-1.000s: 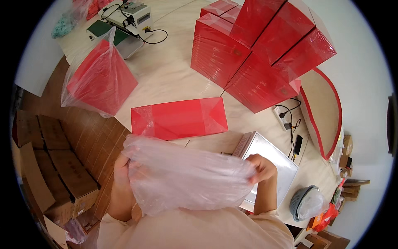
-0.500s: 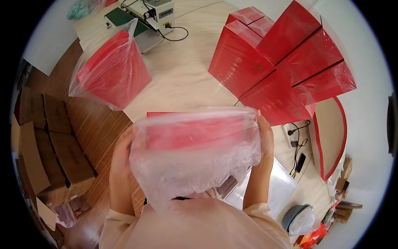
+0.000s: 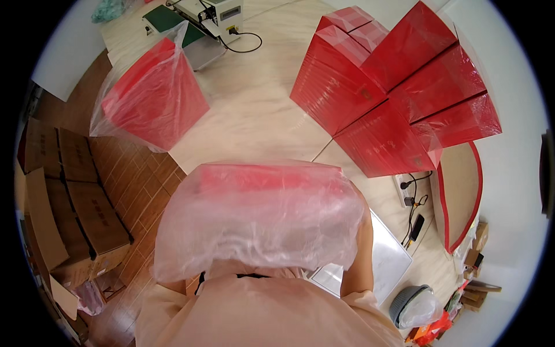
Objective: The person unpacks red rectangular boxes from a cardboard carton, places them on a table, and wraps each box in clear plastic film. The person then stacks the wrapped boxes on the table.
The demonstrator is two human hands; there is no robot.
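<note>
In front of my body is a red box [image 3: 272,178] under a loose, translucent plastic bag [image 3: 260,231]. The film hangs over the box's near side toward my shirt. My right hand [image 3: 359,195] is at the bag's right edge, its fingers hidden by film and box. Of my left arm only a bit of forearm [image 3: 174,285] shows below the bag's left corner; that hand is covered by the plastic. Another red box [image 3: 159,95], loosely wrapped in clear plastic, stands at the table's left edge.
Film-wrapped red boxes [image 3: 399,92] are stacked at the far right of the table [image 3: 248,115]. A machine [image 3: 214,20] with a cable stands at the back. Brown cartons [image 3: 95,214] line the left floor. A power strip [image 3: 403,191], shiny panel [image 3: 381,248] and grey basket [image 3: 404,306] are to the right.
The bag has come down over the box and spread wider to the left, covering my left hand and most of my right. The box's red top edge has moved slightly nearer to me.
</note>
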